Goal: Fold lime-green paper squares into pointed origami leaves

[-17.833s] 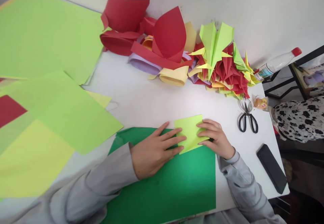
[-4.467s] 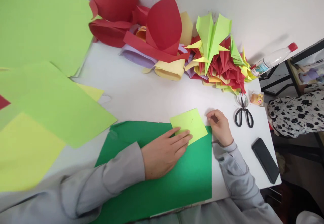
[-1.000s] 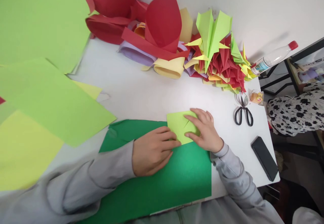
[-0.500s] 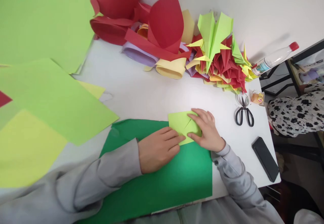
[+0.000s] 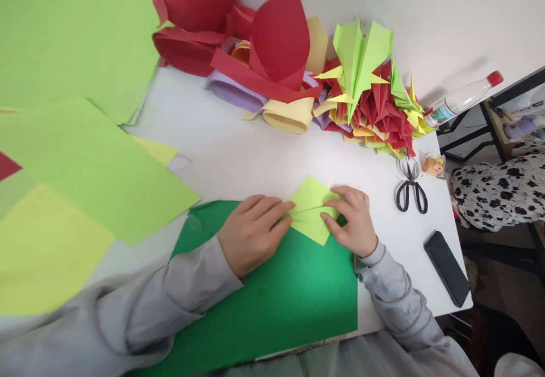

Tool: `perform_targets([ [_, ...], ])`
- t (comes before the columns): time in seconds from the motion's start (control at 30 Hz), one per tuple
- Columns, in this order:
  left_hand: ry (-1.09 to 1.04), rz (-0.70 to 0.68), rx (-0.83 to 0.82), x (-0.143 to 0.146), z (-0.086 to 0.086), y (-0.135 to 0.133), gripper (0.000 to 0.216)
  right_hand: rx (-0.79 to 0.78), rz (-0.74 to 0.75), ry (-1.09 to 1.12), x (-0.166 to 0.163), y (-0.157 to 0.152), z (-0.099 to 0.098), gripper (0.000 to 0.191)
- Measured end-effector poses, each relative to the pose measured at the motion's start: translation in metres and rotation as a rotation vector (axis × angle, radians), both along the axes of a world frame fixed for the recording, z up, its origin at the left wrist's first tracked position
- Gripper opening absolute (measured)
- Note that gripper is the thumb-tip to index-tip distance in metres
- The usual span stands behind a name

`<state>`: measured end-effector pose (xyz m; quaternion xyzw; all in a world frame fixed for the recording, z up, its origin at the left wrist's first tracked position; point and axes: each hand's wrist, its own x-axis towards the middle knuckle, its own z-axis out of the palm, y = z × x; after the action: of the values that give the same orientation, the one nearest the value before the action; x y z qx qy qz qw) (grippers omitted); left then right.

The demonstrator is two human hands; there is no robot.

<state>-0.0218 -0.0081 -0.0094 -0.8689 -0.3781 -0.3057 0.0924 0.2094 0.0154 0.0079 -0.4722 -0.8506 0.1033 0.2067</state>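
Observation:
A small folded sheet of light green paper (image 5: 314, 198) lies at the top edge of a dark green sheet (image 5: 289, 297), turned with a corner towards each of my hands. Fold lines run across its middle. My left hand (image 5: 255, 232) pinches the left corner between thumb and fingers. At the right corner, my right hand (image 5: 354, 221) holds the paper with its thumb below and its fingers above, partly covering that side.
Large light green sheets (image 5: 76, 161) spread over the left. Rolled red paper (image 5: 279, 36) and a pile of folded paper pieces (image 5: 378, 104) stand at the back. On the right are scissors (image 5: 411, 189), a black phone (image 5: 446, 268), a wrapped snack (image 5: 432, 164) and a bottle (image 5: 462, 99).
The light green paper has turned so its corners point left and right. My left hand has shifted left from its lower edge to its left corner, and my right hand has moved slightly.

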Motion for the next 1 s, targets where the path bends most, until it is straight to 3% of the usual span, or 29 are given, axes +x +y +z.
perform_targets([
  [0.13,-0.019,0.152,0.023,-0.006,0.004,0.005,0.016,0.059,-0.033,-0.086,-0.002,-0.007,0.005,0.018],
  [0.3,-0.069,-0.012,0.006,0.003,0.004,-0.003,0.015,0.065,-0.002,-0.166,-0.015,-0.021,0.006,0.029],
  [0.53,0.006,0.009,-0.048,0.013,0.002,-0.007,0.018,-0.052,0.184,-0.011,-0.027,-0.034,0.006,0.034],
  [0.6,0.015,0.015,-0.038,0.012,0.001,-0.005,0.018,-0.068,0.125,0.036,-0.023,-0.031,0.008,0.031],
  [0.7,0.037,-0.005,-0.037,0.011,-0.002,-0.005,0.022,0.021,-0.161,0.043,-0.011,-0.023,0.009,0.019],
  [0.77,0.056,-0.012,-0.070,0.011,-0.004,-0.007,0.029,0.084,-0.289,-0.049,-0.003,-0.018,0.008,0.024],
  [0.87,0.051,0.008,-0.129,0.011,-0.006,-0.010,0.036,0.067,-0.284,-0.134,0.002,-0.016,0.005,0.033],
  [1.0,0.008,0.031,-0.177,0.013,-0.009,-0.012,0.036,0.048,-0.238,-0.151,-0.001,-0.022,0.003,0.030],
])
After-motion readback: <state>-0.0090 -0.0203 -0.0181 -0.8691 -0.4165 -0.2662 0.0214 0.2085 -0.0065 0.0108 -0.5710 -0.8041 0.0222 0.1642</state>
